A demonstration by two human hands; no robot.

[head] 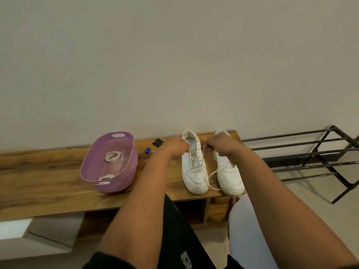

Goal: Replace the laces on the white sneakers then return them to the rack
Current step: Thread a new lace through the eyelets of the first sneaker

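Lace soft, limp, light (tip stiffer, best pinched there for threading); ran from right hand down between sneakers, loose end trailing on counter. Right fingers pinched lace near top eyelets. Left hand curled over left sneaker collar; exact grip hard to tell. Right sneaker just beside right fingers. Spare laces in purple basket, well left of fingers; rack right.

I am wearing black shorts with a grey mark at six o'clock; my forearms are showing bare.
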